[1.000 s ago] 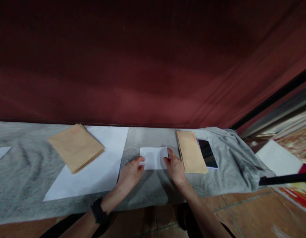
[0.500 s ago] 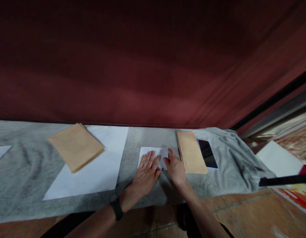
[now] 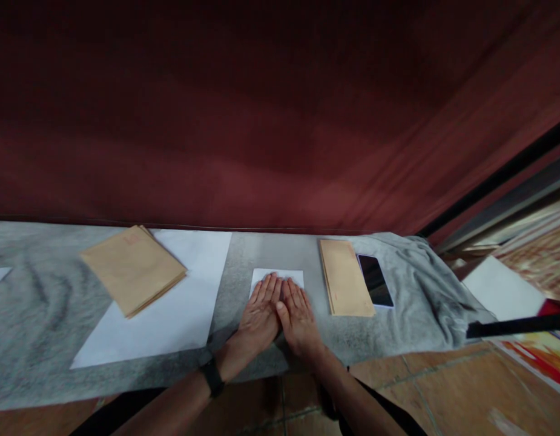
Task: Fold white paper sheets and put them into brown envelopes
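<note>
At the frame's lower centre, the small white paper [image 3: 260,275] lies under my left hand [image 3: 261,312] and right hand [image 3: 299,316] — both flat, each grip open and empty. I'd judge even palm pressure flattens it best, without skewing the edges.

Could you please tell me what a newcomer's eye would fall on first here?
Probably the left hand and right hand, side by side and flat on a small white paper near the middle. Behind them, the dark red backdrop fills the upper half. On the left, a brown paper stack lies partly over a large white sheet.
</note>
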